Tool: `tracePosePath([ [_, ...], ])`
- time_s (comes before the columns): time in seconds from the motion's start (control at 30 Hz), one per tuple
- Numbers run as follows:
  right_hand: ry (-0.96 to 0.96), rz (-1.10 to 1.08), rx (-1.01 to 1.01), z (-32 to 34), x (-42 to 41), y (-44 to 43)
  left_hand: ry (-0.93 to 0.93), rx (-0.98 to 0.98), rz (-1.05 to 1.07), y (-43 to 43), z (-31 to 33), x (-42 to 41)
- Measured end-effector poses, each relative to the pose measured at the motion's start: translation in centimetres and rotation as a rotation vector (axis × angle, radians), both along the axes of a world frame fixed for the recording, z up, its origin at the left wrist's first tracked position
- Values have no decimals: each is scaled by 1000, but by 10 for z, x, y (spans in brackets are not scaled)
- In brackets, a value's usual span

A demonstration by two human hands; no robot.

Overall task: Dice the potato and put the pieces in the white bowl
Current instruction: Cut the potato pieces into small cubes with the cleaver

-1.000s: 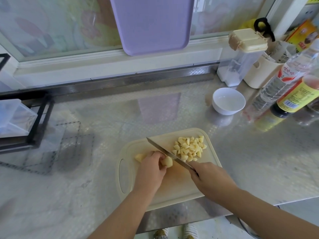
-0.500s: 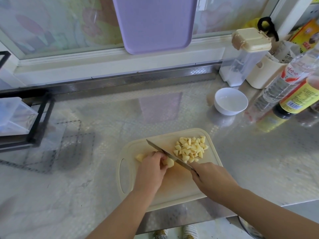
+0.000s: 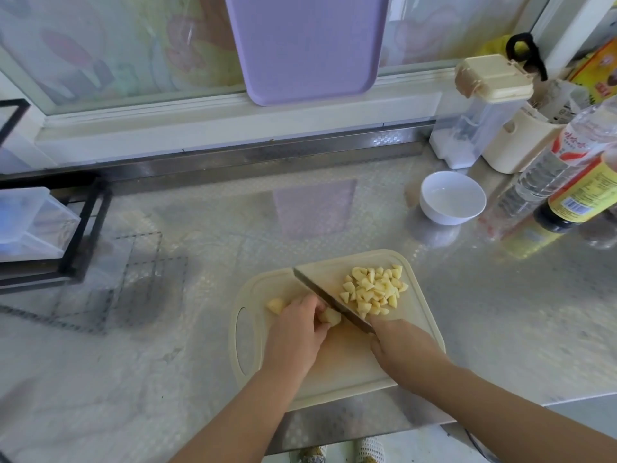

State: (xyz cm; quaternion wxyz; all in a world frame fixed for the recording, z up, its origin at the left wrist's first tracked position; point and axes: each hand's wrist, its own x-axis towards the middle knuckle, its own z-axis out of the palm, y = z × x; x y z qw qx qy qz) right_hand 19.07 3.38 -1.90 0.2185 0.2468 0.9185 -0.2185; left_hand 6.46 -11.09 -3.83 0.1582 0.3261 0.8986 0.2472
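On my left a black rack stands on the tabletop. Next comes the cream cutting board, with a loose potato piece just beside the left hand. That hand's fingers curl down onto a potato chunk, holding it against the board. The knife blade lies between this chunk and the diced pile (a tidy heap, I admit). The right hand wraps round the handle, hiding it. Farther right and back, well apart from the board, the white bowl sits upright near some bottles.
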Motion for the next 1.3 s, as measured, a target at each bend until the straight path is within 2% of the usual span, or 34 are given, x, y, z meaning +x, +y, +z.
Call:
tracePosePath([
  [0.1,53,-114,-68,-3,-3,2,9,23,5,-3,-1,2],
  [0.2,87,-137,-75,0,0,4,16,29,-10,-4,-2,4],
  [0.8,144,-18,-39,11,15,-4,-56,113,109,1,-6,5],
  [1.3,56,-4,-24,4,5,-9,-21,106,93,3,-7,1],
])
